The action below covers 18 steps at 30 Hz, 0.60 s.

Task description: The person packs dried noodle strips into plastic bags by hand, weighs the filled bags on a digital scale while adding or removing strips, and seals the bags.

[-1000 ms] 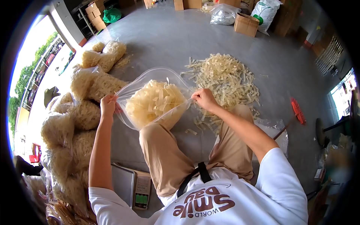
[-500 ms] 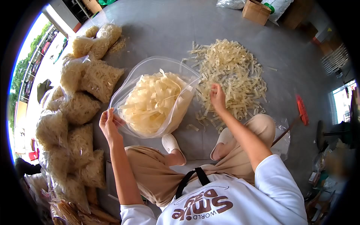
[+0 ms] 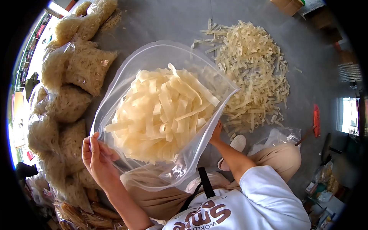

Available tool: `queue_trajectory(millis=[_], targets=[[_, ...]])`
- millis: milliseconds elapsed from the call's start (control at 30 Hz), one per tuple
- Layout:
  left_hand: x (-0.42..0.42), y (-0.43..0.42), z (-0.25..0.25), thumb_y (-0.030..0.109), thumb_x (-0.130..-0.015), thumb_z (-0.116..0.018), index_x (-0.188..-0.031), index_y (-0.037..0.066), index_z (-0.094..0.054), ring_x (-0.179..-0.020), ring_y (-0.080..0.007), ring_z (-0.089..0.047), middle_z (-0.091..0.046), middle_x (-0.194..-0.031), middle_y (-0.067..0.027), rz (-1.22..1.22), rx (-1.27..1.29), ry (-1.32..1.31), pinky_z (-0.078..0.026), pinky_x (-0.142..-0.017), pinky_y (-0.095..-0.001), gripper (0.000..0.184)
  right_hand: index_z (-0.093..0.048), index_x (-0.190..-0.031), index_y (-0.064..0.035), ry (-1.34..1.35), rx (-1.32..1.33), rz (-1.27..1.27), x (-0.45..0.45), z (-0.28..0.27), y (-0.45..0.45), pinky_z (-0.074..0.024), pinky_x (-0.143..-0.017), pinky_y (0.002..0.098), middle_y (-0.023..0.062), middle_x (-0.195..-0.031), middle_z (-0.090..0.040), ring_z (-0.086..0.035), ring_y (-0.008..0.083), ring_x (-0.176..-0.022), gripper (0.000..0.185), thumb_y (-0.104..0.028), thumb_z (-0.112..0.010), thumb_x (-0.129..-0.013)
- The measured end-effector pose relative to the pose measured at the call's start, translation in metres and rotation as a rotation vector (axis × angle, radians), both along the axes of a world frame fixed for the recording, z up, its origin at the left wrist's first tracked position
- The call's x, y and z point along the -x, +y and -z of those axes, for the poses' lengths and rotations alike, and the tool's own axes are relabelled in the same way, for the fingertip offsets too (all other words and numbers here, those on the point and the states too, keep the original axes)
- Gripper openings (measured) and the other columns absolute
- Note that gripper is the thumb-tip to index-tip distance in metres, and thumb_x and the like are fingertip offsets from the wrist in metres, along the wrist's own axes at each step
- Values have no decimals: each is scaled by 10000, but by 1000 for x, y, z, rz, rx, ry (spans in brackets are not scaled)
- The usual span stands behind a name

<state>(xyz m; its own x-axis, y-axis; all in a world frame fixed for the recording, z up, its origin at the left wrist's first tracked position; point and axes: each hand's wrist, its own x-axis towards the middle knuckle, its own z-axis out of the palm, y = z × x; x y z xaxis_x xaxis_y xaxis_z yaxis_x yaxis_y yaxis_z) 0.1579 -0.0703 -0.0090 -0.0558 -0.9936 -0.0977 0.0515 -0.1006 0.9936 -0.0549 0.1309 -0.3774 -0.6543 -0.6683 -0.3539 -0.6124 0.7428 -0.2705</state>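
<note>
A large clear plastic bag (image 3: pixel 180 173), its mouth spread wide, is raised in front of me over my lap. Pale yellow, flat, ribbon-like strips (image 3: pixel 161 111) fill the middle of it. My left hand (image 3: pixel 96 155) pinches the bag's edge at its lower left, with the thumb on the plastic. At the bag's right side is my right hand (image 3: pixel 217 131); the bag's edge covers most of its fingers, so their grip is hidden. Just beyond that hand a loose pile of similar strips (image 3: pixel 253 73) lies on the grey floor.
Several stuffed clear bags (image 3: pixel 90 67) are stacked along the left. A red tool head (image 3: pixel 316 120) on a stick stands to the right, near a crumpled clear plastic sheet (image 3: pixel 281 137). A cardboard box (image 3: pixel 288 5) sits at the upper right, with clutter at the lower right.
The bag has come up and closer, looking larger over my lap. My right hand has moved from beside the loose pile down to the bag's right side. My left hand keeps its edge.
</note>
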Motion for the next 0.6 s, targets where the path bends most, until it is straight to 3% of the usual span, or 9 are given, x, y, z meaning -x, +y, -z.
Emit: queue_trajectory(millis=[133, 233, 300, 367, 400, 467, 500, 567, 600], targets=[[6, 0, 0, 141, -940, -531, -948, 31, -601, -453, -39, -392, -467, -570, 26, -72, -40, 46, -297, -370, -200, 131, -546, -1067, -1, -93, 57, 30, -1, 26, 10, -316, -982, 450, 169, -1185, -457, -398, 332, -1164, 626, -251, -826, -565], [5, 0, 2, 130, -945, -520, -959, 33, -601, -448, -42, -378, -477, -572, 20, -84, -24, 51, -282, -364, -199, 127, -617, -960, -26, -708, 933, 543, -3, 90, 33, -318, -964, 455, 146, -1155, -483, -405, 328, -1152, 450, -253, -782, -608], [3, 0, 1, 131, -946, -519, -967, 31, -601, -447, -43, -387, -482, -573, 16, -60, -37, 66, -290, -368, -197, 131, -648, -901, -38, -569, 809, 483, 7, 61, 37, -318, -955, 454, 129, -1152, -494, -402, 321, -1159, 358, -254, -754, -635], [0, 0, 1, 132, -947, -517, -974, 29, -602, -447, -43, -395, -487, -574, 13, -31, -43, 86, -299, -373, -196, 136, -673, -870, -47, 123, 76, 98, 26, 12, 26, -378, -883, 433, 118, -1030, -574, -503, 304, -1047, 293, -260, -718, -674], [0, 0, 1, 139, -946, -521, -971, 30, -604, -449, -44, -402, -489, -575, 12, -5, -35, 85, -309, -382, -194, 139, -673, -870, -47, 132, 85, 100, 35, 16, 29, -378, -883, 433, 118, -1030, -574, -503, 304, -1047, 293, -260, -718, -674], [0, 0, 2, 145, -946, -526, -968, 30, -606, -450, -45, -410, -492, -576, 10, 24, -18, 98, -319, -390, -192, 142, -575, -661, 7, 408, 150, 217, 63, 27, 44, -420, -606, 340, 86, -667, -507, -520, 226, -682, 243, -188, -635, -792], [0, -1, 2, 151, -944, -532, -962, 30, -609, -453, -46, -415, -491, -576, 11, 26, -31, 99, -326, -398, -191, 144, -575, -661, 7, 422, 163, 221, 77, 22, 48, -420, -606, 340, 86, -667, -507, -520, 226, -682, 243, -188, -635, -792], [2, -1, 1, 159, -940, -544, -943, 30, -617, -461, -49, -432, -494, -579, 10, 31, -35, 101, -347, -412, -191, 148, -561, -636, 27, -67, 630, 533, 102, 8, 49, -383, -546, 317, 75, -530, -418, -429, 220, -517, 214, -124, -669, -743], [0, -2, 4, 159, -939, -545, -946, 27, -617, -458, -49, -438, -501, -585, 7, 46, -38, 110, -366, -416, -191, 150, -561, -636, 27, -51, 650, 529, 112, -1, 47, -383, -546, 317, 75, -530, -418, -429, 220, -517, 214, -124, -669, -743]])
